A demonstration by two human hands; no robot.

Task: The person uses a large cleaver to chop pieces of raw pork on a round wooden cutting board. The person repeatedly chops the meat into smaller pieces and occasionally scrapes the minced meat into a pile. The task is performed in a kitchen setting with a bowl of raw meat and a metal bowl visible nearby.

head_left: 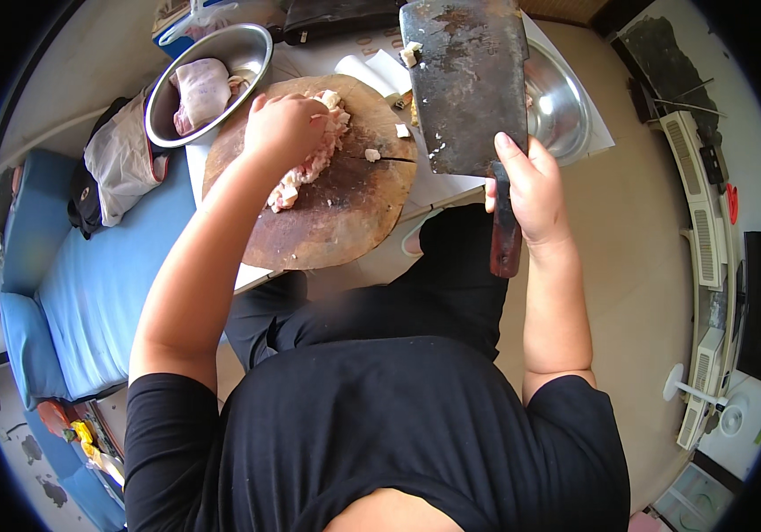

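**Chopped meat (316, 163) on round board (345, 226)**

Lies upper centre-left of frame. Around it: steel bowl (253, 46) with larger meat piece (203, 93), upper left; second bowl (568, 111), upper right, part-hidden by cleaver (473, 89). Left hand (287, 130) on the chopped meat, fingers curled; cannot tell if gripping. Right hand (531, 191) closed round the cleaver's handle. Reddish lettering (394, 37), top centre, partly covered.

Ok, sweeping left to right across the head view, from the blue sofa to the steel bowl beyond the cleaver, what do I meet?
Blue sofa → steel bowl holding a meat slab → round wooden chopping block → cleaver → second steel bowl.
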